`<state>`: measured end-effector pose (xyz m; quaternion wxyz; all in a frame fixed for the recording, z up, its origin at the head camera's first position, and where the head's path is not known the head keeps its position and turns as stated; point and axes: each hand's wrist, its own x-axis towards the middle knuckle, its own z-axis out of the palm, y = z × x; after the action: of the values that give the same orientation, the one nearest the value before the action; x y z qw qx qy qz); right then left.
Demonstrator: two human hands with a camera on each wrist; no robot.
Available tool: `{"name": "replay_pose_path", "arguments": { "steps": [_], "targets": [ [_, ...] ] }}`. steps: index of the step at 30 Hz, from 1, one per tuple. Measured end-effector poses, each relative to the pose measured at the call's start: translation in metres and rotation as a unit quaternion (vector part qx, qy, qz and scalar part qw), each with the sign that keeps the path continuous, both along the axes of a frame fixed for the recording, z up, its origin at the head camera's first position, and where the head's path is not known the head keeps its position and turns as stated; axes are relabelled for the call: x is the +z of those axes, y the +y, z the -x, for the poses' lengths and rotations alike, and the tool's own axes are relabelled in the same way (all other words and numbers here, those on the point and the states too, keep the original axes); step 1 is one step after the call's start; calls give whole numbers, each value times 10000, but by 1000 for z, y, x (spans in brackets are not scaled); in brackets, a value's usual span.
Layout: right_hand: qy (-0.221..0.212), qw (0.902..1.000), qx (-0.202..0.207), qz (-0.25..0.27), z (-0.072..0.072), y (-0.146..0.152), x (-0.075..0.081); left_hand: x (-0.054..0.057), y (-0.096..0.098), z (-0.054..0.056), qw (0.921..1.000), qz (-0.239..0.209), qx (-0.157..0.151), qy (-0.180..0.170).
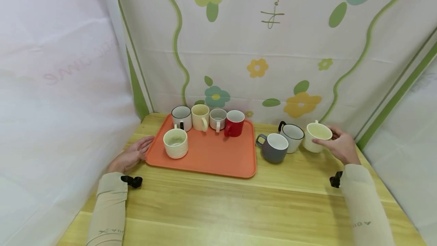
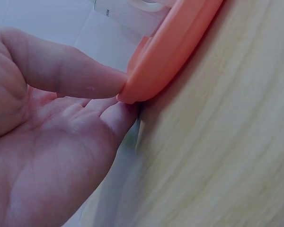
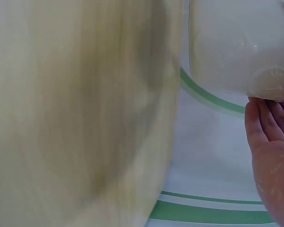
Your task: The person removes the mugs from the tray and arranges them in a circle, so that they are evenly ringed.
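My left hand (image 1: 132,154) is at the left edge of the orange tray (image 1: 215,158). In the left wrist view its thumb (image 2: 92,78) lies against the tray's rim (image 2: 165,52), with the fingers at the underside, pinching the edge. On the far right, my right hand (image 1: 341,146) grips a cream mug (image 1: 312,145), thumb at the near side and fingers round the right side. Raised patterning shows on this mug (image 3: 241,52) in the right wrist view. Just left of it stand a white mug with a black rim (image 1: 294,145) and a dark grey mug (image 1: 273,154).
Along the tray's back stand a black-rimmed white mug (image 1: 181,115), a pale yellow mug (image 1: 199,119), a small grey-white cup (image 1: 217,119) and a red mug (image 1: 237,128). A cream cup (image 1: 176,149) sits front left on the tray. A flowered curtain (image 1: 232,48) rises behind the wooden table (image 1: 222,208).
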<state>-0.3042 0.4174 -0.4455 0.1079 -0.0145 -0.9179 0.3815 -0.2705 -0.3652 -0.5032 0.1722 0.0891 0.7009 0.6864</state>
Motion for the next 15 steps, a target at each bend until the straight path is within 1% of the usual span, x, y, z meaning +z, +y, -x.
{"name": "replay_pose_path", "arguments": {
  "steps": [3,8,12,15],
  "targets": [
    [-34,9999,63,90,-2,1,-9,0,0,1,10000,-2,-5,-12],
    [-140,9998,61,117,-2,1,-19,-1,-1,1,10000,51,-6,9],
    [-265,9995,66,138,0,2,-25,-2,-1,2,10000,30,1,18],
    [-332,9992,129,169,2,2,-26,-2,-2,2,10000,-15,4,-2]
  ]
}}
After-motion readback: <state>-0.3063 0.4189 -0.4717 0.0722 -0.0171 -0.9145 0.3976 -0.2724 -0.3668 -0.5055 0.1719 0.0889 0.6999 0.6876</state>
